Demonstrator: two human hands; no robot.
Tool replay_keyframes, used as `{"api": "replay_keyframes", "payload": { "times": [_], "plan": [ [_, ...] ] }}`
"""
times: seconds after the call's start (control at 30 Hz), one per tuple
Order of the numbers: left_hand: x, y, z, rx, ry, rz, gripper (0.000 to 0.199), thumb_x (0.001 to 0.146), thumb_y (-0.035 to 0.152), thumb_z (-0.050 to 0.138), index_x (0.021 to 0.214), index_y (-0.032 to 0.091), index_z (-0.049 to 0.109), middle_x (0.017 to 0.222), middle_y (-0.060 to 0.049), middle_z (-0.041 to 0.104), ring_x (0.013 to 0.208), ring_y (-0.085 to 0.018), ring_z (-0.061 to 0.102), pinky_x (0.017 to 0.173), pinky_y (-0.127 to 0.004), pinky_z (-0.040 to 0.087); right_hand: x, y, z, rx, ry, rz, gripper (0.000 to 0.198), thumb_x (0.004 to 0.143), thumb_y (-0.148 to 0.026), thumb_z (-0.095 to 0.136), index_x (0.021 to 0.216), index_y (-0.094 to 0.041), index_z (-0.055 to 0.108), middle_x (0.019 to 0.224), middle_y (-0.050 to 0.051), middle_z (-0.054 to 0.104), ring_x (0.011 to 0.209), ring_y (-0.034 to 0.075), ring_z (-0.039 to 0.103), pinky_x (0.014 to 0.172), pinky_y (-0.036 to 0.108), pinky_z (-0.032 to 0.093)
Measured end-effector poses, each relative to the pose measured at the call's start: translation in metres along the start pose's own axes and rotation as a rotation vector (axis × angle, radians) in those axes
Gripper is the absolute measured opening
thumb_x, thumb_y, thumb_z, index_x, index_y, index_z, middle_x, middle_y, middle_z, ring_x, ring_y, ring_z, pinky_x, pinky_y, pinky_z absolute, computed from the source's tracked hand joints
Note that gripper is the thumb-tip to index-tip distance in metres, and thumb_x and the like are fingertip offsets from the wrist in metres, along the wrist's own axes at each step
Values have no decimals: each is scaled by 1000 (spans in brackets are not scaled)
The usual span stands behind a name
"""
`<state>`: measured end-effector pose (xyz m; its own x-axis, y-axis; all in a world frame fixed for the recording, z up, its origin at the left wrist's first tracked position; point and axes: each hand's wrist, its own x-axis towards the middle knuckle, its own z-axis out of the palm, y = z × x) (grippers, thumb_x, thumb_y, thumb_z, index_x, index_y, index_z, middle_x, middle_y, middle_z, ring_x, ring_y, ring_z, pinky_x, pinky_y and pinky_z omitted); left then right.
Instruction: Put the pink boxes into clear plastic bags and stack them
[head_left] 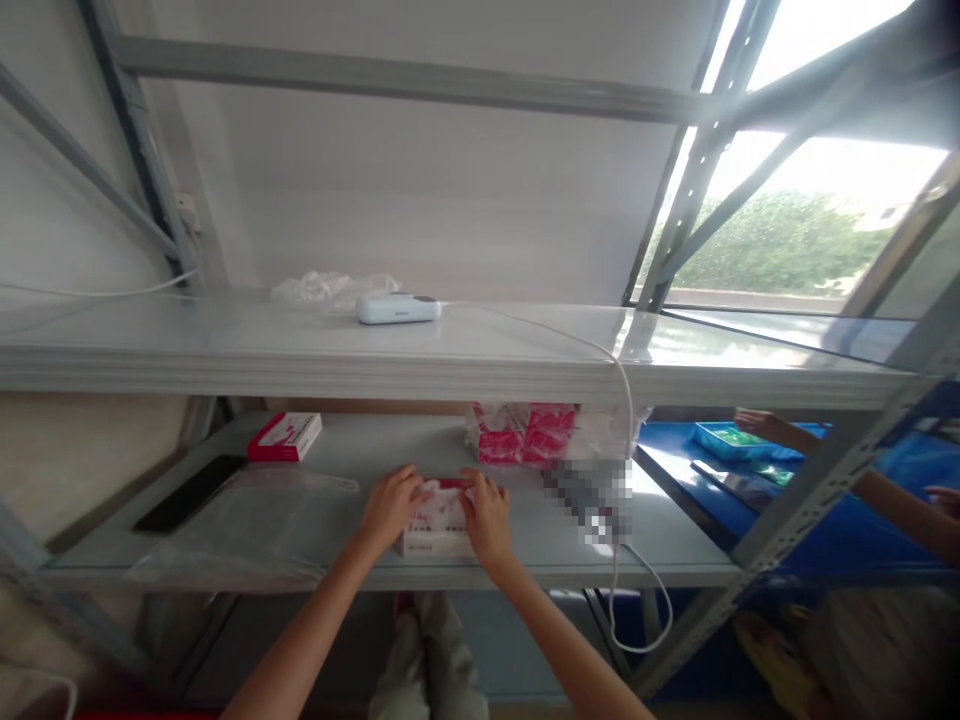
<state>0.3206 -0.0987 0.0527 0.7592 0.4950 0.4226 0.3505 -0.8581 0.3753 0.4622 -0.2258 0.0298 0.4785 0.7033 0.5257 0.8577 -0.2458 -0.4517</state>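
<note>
Two hands on a box, lower shelf

Nearest: a person's legs, below the lower shelf. Above them both forearms reach in over its front edge.

Box, white with red, sits on that shelf near the front edge, between the hands. Left hand: fingers bent onto the box's left end. Right hand: fingers curled over its right end. Both touch it; cannot tell whether either grips.

Left of the hands, a clear bag lies flat, then a black slab beside it. Farther back, a red-and-white carton. Right of centre, at the back, plastic-wrapped red packs; a pixelated patch before them, unreadable.

Upper shelf: pale device, its white cord hanging over the edge; crumpled plastic behind.

Off right, a co-worker's hand over a blue tray. Beyond, greenery outside.
</note>
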Motion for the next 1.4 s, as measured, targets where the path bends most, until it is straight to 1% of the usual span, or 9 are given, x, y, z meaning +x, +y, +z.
{"api": "replay_keyframes", "payload": {
  "times": [0.2, 0.27, 0.4, 0.5, 0.63, 0.83, 1.0, 1.23, 1.4],
  "plan": [
    [-53, -23, -10, 126, 727, -413, 23, 85, 31, 47, 100, 17, 55, 103, -13, 58, 102, -31, 53, 91, -49, 40, -29, 38, -10, 191, 262, 603, 42, 90, -33, 27, 123, -15, 47, 112, 17, 61, 103, 30, 54, 88, 46, 39],
    [-67, -15, -6, 146, 909, -360, 32, 83, 23, 46, 113, 12, 47, 117, -19, 51, 115, -33, 46, 96, -52, 36, -44, 28, -9, 157, 418, 570, 48, 92, -35, 24, 130, -11, 41, 125, 21, 52, 117, 32, 46, 95, 50, 36],
    [-59, 12, -9, 250, 413, 234, 35, 84, 11, 43, 118, 16, 48, 121, -14, 54, 116, -26, 50, 101, -45, 36, -45, -18, -13, -20, 361, -24, 43, 95, -30, 30, 135, -20, 40, 144, 13, 38, 136, 28, 28, 108, 54, 22],
    [-41, 16, -21, 430, 67, 379, 33, 85, 9, 44, 116, 15, 54, 106, -12, 64, 105, -25, 58, 104, -47, 34, -17, -40, -22, -206, 87, -365, 41, 93, -34, 44, 133, -30, 46, 146, 6, 39, 138, 30, 23, 109, 64, 6],
    [-55, 2, -37, 534, -26, 418, 28, 83, 3, 43, 98, 15, 63, 98, -11, 67, 100, -23, 61, 102, -42, 37, 6, -35, -30, -329, -242, -624, 22, 88, -31, 58, 108, -25, 64, 112, 7, 65, 117, 26, 49, 111, 56, 14],
    [-128, -8, -10, 586, -43, 706, 39, 86, 5, 40, 116, 18, 61, 109, -9, 68, 105, -18, 61, 96, -31, 40, -38, -13, -47, -388, -357, -555, 34, 87, -49, 55, 95, -17, 62, 93, 10, 66, 95, 26, 55, 87, 42, 39],
    [-126, 10, 14, 659, -178, 309, 41, 82, 2, 41, 119, 5, 58, 80, -14, 70, 78, -24, 66, 75, -36, 49, -74, 6, -56, -306, -415, -419, 40, 89, -56, 46, 97, -20, 62, 98, 8, 66, 94, 25, 56, 83, 40, 38],
    [-89, 6, 5, 349, -236, -458, 36, 93, 20, 35, 119, 15, 59, 90, -14, 71, 84, -26, 69, 72, -34, 49, -72, 26, -36, -119, -386, -55, 32, 93, -45, 42, 99, -20, 60, 93, 8, 67, 90, 23, 62, 78, 34, 40],
    [-59, -9, 5, 3, -225, -586, 34, 94, 27, 36, 106, 18, 67, 92, -8, 73, 89, -21, 67, 74, -26, 45, -51, 34, -23, -5, -435, 181, 49, 97, -47, 25, 136, -21, 41, 89, 7, 71, 85, 23, 67, 71, 31, 44]
  ]
}}
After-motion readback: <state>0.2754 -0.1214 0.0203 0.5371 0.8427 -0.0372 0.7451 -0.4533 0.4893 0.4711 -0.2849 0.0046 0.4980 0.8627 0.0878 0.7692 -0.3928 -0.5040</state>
